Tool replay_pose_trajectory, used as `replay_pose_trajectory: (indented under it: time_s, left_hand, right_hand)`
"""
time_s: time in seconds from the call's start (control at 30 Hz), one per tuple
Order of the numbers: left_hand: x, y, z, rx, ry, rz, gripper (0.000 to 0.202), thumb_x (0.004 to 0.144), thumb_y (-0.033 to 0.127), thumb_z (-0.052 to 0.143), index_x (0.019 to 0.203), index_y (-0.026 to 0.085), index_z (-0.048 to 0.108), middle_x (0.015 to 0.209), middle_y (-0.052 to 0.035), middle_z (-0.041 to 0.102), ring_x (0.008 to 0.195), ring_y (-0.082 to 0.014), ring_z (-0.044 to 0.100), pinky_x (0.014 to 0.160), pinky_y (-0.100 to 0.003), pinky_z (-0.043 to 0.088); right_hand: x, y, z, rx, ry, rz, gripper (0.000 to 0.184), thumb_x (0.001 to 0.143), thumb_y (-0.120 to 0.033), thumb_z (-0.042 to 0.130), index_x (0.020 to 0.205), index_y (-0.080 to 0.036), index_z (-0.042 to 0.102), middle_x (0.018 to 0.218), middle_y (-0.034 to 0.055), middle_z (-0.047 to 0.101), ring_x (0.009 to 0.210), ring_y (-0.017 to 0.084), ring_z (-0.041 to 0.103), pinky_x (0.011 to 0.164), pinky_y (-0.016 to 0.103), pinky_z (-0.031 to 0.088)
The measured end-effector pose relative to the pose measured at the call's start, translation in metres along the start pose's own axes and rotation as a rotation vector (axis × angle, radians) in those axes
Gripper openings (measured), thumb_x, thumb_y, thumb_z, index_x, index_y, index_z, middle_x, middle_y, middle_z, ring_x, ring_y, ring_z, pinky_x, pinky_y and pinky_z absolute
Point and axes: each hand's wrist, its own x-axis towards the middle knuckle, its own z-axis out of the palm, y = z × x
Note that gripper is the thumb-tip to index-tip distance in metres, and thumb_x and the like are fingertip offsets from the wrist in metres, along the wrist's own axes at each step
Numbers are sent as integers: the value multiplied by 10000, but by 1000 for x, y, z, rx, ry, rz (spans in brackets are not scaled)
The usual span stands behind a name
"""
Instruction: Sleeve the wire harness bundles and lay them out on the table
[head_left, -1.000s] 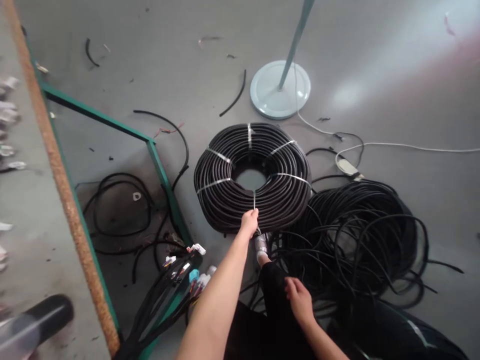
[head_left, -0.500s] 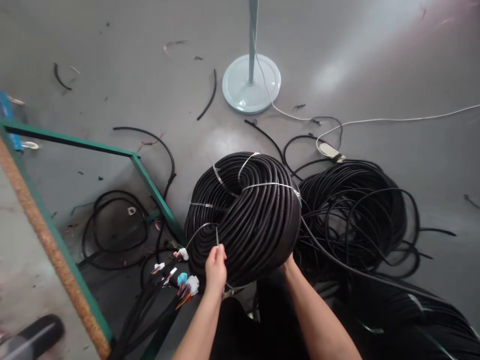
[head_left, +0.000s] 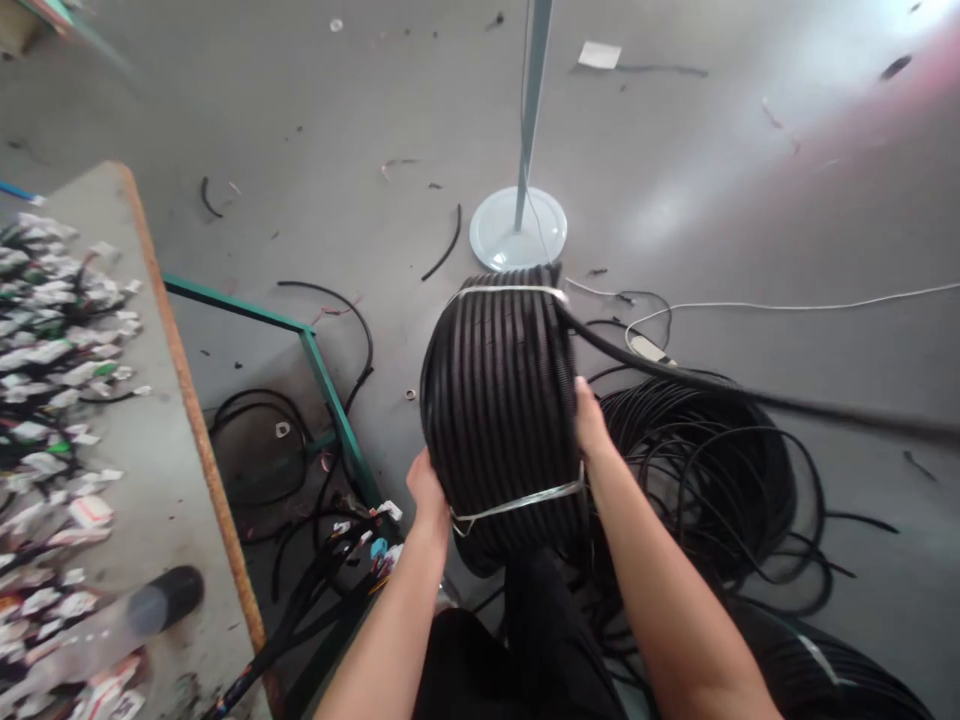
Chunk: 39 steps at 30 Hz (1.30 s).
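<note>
A thick coil of black corrugated tubing [head_left: 502, 400] is held up in front of my legs, its ribbed outer side turned toward me. Pale straps cross it near the top and the bottom. My left hand [head_left: 429, 490] grips its left side, the fingertips hidden behind the coil. On the right side my right hand [head_left: 591, 420] clasps the edge, with most fingers out of sight. From the coil's upper right, a loose tube end [head_left: 675, 375] stretches away to the right.
A bench [head_left: 161, 420] with many white-connector wire bundles and a bottle stands left, over a green metal frame [head_left: 330, 385]. Another black tubing coil [head_left: 772, 480] lies right, near a white power strip [head_left: 649, 348]. A round stand base [head_left: 517, 235] is ahead; tubing scraps litter the floor.
The coil has been raised and turned, so its outer side faces me instead of its wound face. My left hand has let go of the strap and moved to the coil's side; my right hand rose.
</note>
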Motion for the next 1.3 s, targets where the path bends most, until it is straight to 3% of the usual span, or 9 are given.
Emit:
replay_pose_trajectory:
  time_s: [0.2,0.33,0.43,0.57,0.7,0.87,0.97,1.17,1.3]
  left_hand:
    - [-30,-110,-19,360,-261,-516,222,764,256,592,562,179,540,490,22,470,503,-134,465,546,-267,412]
    - [-96,-144,-47,398,-359,-574,176,726,171,615,554,192,589,507,-4,526,568,-187,538,599,-313,447]
    - [-146,-133,-91,343,-527,-356,121,776,218,613,689,191,693,740,-44,681,814,-214,627,805,-319,476]
    - [-205,-77,-187,293,-705,-34,272,900,380,532,950,199,729,948,-56,708,894,-189,631,846,-295,473]
    - [-240,-42,-318,271,-575,91,358,940,453,482,909,197,730,853,-50,697,809,-162,628,785,-261,479]
    - [-238,-112,-499,351,169,104,409,894,515,467,917,173,691,846,-73,693,783,-199,637,742,-296,499]
    - [-213,-172,-563,523,417,31,400,836,497,526,980,151,666,1001,-123,684,909,-244,640,837,-339,493]
    - [-156,-222,-572,796,311,36,631,715,472,705,1230,135,563,1248,-185,594,1195,-316,541,984,-381,425]
    - [-146,-229,-571,674,152,-105,422,698,474,679,973,155,648,977,-129,693,960,-299,641,832,-365,475]
  right_hand:
    - [-41,69,63,-972,-253,169,579,938,-592,403,1197,-130,636,1230,179,609,1190,295,545,1008,391,385]
    - [-105,142,59,-1184,-530,331,309,870,-328,580,1037,-102,708,1089,183,674,1123,302,599,1012,418,374]
    - [-163,171,41,-1228,-588,428,251,873,-254,545,960,-98,721,1026,184,692,1031,289,649,883,365,453]
    - [-229,176,29,-1231,-670,383,262,903,-256,483,915,-146,721,963,125,712,931,228,678,766,266,467]
    - [-303,157,43,-1185,-754,194,346,940,-274,379,1001,-142,693,1031,115,701,974,214,654,837,269,451]
    - [-422,119,84,-684,-813,-213,446,916,-498,422,896,-145,693,853,104,693,774,216,632,727,285,466]
    - [-487,106,118,-621,-936,-332,420,907,-494,447,856,-160,697,784,80,681,705,197,609,682,278,452]
    - [-554,111,186,-825,-1094,-413,304,918,-352,454,873,-185,703,841,48,694,760,173,614,722,253,430]
    - [-573,113,205,-1053,-1119,-412,221,898,-256,509,897,-189,720,879,39,706,811,163,626,722,233,415]
